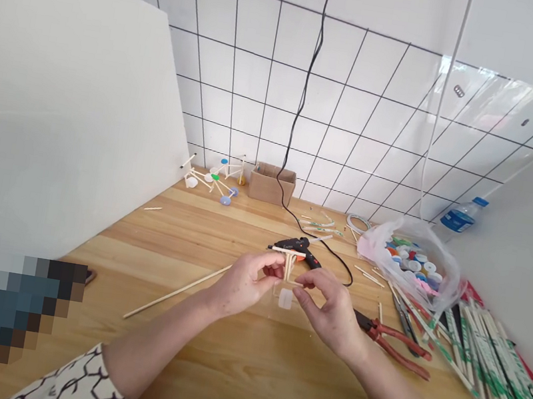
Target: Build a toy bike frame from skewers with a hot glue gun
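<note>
Between hands [243, 285], stick frame [288, 268], above tabletop [237, 384]

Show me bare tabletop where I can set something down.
The table is bare between the forearms, and at left between the long stick and short stick. Crowded: the right side, with pliers, wrapped sticks and bag of caps; just beyond the left hand and right hand, the glue gun.

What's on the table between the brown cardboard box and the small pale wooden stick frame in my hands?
The head view shows a black glue gun between the box and the stick frame, with a black cable crossing there.
</note>
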A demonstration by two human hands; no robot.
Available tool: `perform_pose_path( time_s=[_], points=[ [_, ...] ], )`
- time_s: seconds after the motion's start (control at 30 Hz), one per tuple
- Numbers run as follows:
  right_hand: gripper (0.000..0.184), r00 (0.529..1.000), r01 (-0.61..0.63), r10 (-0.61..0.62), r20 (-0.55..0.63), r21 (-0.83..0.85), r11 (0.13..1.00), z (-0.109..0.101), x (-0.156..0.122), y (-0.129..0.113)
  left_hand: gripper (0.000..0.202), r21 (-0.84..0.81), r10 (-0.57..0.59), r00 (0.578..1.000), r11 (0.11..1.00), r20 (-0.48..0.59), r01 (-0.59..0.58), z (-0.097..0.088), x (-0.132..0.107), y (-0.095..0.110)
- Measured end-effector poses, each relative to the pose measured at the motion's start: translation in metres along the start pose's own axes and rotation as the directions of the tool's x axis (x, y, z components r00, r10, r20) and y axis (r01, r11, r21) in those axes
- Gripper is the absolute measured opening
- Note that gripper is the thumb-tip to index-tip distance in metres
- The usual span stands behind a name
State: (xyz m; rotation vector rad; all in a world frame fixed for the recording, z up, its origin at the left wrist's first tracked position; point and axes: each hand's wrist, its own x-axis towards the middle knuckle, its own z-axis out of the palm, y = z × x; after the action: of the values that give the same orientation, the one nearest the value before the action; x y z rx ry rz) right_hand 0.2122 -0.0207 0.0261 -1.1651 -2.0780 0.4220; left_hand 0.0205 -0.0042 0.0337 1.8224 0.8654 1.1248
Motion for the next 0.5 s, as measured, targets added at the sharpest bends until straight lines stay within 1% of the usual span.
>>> perform_pose_path(
  time_s=[0.1, 0.17, 0.3, 0.43, 0.5],
  points=[
    [0.01, 0.997, 0.065, -0.066, -0.036, -0.012, 0.998, 0.005, 0.003, 0.0, 0.018, 0.042, -0.015, 1.0, 0.999, 0.011, 0.015, -0.001, 0.0, -0.002],
    [0.01, 0.995, 0.087, -0.088, -0.054, -0.014, 0.996, 0.008, 0.002, 0.003, 0.016, 0.054, -0.041, 0.999, 0.998, 0.019, 0.04, -0.001, 0.0, -0.004],
    [0.009, 0.993, 0.104, -0.105, -0.045, -0.018, 0.994, 0.013, -0.002, 0.011, 0.016, 0.048, -0.087, 0.996, 0.995, 0.024, 0.085, 0.001, 0.0, -0.008],
    [0.01, 0.992, 0.108, -0.11, -0.055, -0.026, 0.994, 0.016, -0.006, 0.016, 0.017, 0.051, -0.086, 0.995, 0.995, 0.049, 0.083, 0.002, 0.0, -0.012],
    [0.011, 0.991, 0.113, -0.115, -0.066, -0.032, 0.993, 0.016, -0.006, 0.017, 0.018, 0.047, -0.09, 0.995, 0.995, 0.045, 0.088, 0.003, 0.0, -0.015]
  ],
)
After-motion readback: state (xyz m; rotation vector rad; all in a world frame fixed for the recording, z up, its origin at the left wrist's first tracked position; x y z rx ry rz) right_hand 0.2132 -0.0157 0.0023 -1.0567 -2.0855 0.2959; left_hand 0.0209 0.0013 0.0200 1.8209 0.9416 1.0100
